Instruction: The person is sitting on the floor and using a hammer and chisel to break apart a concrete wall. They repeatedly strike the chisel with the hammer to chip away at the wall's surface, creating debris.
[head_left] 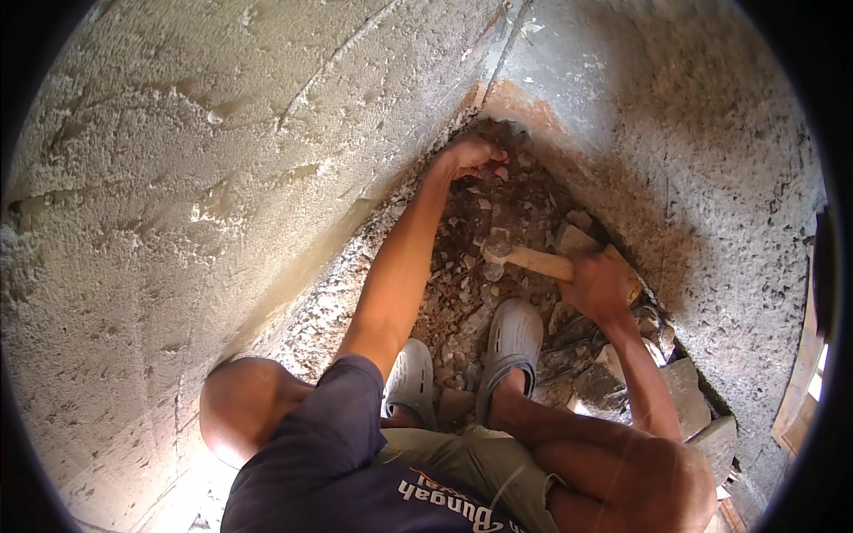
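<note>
My right hand (597, 286) is closed around the wooden handle (542, 262) of a hammer. The grey metal hammer head (497, 252) hovers over or rests on the rubble; which of the two I cannot tell. My left arm is stretched far forward into the corner, where my left hand (473, 155) is low against the rubble (466, 218) at the foot of the left wall. Its fingers are bent together, and what they hold, if anything, is too small to make out. Small reddish bits (501, 173) show beside those fingertips.
Rough cement walls rise on the left (178, 204) and the right (737, 222), meeting at the far corner. My feet in grey clogs (515, 333) stand on loose debris. Broken concrete blocks (682, 395) lie along the right wall, beside my bent knee.
</note>
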The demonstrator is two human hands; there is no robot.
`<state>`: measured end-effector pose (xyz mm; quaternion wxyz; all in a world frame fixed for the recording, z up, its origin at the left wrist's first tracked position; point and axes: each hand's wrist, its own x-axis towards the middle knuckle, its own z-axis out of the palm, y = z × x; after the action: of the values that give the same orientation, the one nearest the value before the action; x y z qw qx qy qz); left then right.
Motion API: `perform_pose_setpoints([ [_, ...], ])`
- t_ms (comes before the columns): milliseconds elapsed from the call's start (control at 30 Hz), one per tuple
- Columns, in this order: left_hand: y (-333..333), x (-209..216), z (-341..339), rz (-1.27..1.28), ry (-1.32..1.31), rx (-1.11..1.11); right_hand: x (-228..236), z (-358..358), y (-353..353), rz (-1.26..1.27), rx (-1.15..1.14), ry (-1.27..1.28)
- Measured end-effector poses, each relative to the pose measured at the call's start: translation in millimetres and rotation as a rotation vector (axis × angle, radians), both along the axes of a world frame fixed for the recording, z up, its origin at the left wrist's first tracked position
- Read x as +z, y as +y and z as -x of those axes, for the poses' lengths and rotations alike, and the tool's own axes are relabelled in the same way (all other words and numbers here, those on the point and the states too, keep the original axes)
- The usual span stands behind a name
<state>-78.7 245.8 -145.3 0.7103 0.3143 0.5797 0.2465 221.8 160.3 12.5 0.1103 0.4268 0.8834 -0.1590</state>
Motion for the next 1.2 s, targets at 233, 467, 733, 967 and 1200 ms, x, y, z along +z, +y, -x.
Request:
perform_pose_setpoints([
  [233, 1.3, -10.0, -9.8, 0.078, -0.287, 0.019, -21.3, 19.5, 16.8, 0.059, 0.148, 0.241],
  [467, 2.8, -17.4, -9.9, 0.088, -0.219, 0.079, -22.8, 28.3, 24.3, -0.147, -0.150, -0.053],
  [733, 4.9, -11.4, -19.5, 0.111, -0.360, 0.139, -15.2, 25.8, 30.1, -0.034, 0.262, 0.298],
  [967, 4.8, -14.5, -21.9, 0.123, -0.411, 0.172, -24.0, 22.1, 11.7, -0.072, 0.181, 0.148],
  [1200, 6.8, -17.7, -25.2, 0.165, -0.394, 0.178, -34.6, 17.5, 35.3, -0.025, 0.002, 0.037],
])
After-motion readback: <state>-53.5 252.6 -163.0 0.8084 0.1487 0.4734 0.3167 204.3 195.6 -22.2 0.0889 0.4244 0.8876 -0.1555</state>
